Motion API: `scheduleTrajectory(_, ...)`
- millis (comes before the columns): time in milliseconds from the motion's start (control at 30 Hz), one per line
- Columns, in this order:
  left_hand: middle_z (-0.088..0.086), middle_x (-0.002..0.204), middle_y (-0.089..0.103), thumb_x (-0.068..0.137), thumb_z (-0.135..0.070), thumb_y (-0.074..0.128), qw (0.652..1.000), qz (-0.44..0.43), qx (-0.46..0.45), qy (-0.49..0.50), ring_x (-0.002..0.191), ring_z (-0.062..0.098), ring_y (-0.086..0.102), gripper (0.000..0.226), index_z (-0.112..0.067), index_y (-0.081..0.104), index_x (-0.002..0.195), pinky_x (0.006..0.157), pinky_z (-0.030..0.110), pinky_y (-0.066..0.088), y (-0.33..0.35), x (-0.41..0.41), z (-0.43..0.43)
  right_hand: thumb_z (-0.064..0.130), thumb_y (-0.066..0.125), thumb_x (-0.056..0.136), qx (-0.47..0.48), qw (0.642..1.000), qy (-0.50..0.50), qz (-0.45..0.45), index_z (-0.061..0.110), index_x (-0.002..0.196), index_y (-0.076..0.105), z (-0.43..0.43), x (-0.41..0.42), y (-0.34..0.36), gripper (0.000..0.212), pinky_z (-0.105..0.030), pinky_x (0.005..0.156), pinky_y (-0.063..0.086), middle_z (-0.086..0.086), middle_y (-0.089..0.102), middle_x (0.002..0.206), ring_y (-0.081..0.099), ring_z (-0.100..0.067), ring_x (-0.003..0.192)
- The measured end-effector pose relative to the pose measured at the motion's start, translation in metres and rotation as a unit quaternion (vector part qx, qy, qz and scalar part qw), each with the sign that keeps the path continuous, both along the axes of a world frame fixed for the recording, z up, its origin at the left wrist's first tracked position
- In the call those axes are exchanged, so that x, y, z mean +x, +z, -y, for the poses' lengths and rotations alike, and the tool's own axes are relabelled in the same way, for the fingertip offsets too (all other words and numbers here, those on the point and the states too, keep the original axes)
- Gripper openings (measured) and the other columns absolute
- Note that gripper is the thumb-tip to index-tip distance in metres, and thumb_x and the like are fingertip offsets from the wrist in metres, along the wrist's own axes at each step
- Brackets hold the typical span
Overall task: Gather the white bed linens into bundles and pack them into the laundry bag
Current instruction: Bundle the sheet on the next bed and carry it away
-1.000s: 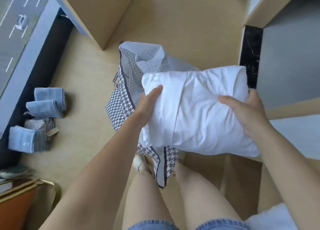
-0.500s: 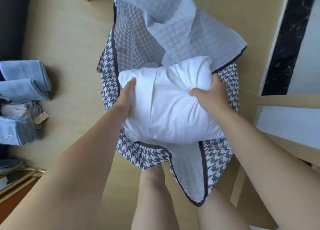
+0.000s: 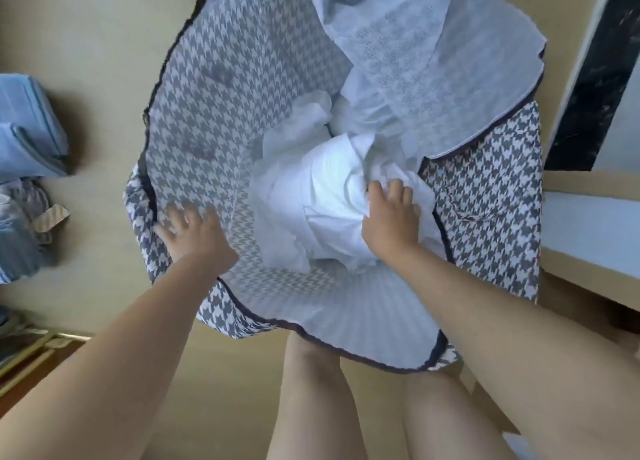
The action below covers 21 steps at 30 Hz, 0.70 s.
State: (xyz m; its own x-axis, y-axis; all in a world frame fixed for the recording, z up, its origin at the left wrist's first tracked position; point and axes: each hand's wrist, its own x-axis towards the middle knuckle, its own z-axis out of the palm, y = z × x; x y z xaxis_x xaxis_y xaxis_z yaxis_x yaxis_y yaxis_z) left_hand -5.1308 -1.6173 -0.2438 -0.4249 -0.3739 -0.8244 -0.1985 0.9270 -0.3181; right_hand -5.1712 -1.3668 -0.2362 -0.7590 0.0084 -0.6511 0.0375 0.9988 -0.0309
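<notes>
Head view, looking down into the open laundry bag (image 3: 225, 96), which stands on the floor (image 3: 86, 44) with its houndstooth walls slumped outward. The linen bundle (image 3: 322, 210) lies inside the bag, near the middle of its mouth, on top of further crumpled white fabric towards the far side. The bundle is judged to be light, soft and readily compressed. It has no stiff edge, so it is best taken by a handful of gathered folds or pressed from above with a flat palm, and loose corners are likely to spill out if only one layer is pinched. The bag cloth appears equally limp and would probably collapse inward unless its rim is held apart. The right hand (image 3: 391, 217) rests on the right end of the bundle with its fingers curled into the folds, gripping a handful of fabric. The left hand (image 3: 195, 233), somewhat blurred, lies with fingers spread and fairly straight against the bag's left wall near the rim; whether the thumb hooks the edge cannot be told. Blue folded cloths (image 3: 27, 130) lie on the floor, well apart to the left.
</notes>
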Motion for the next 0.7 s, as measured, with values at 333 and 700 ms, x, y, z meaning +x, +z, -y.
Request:
scheduleTrajectory(333, 0.010, 0.158, -0.008, 0.094, -0.022, 0.047, 0.991, 0.127, -0.014, -0.040, 0.143, 0.039, -0.010, 0.068, -0.020, 0.011, 0.152, 0.106, 0.069, 0.020, 0.040, 0.001, -0.017, 0.054, 0.059, 0.077, 0.222, 0.898, -0.038, 0.379, 0.023, 0.148, 0.022, -0.088, 0.021, 0.034, 0.086, -0.045, 0.106, 0.036, -0.011, 0.033, 0.148, 0.036, -0.034, 0.132)
scheduleTrajectory(700, 0.009, 0.143, 0.046, 0.087, 0.009, 0.038, 0.960, -0.049, 0.274, -0.022, 0.131, 0.026, 0.043, 0.054, -0.012, 0.049, 0.136, 0.103, 0.031, 0.035, 0.137, -0.023, -0.065, 0.004, 0.042, 0.089, -0.080, 0.918, -0.382, -0.065, 0.012, 0.070, 0.032, -0.095, 0.033, 0.159, 0.023, -0.020, 0.044, 0.022, -0.007, 0.041, 0.066, 0.039, -0.023, 0.058)
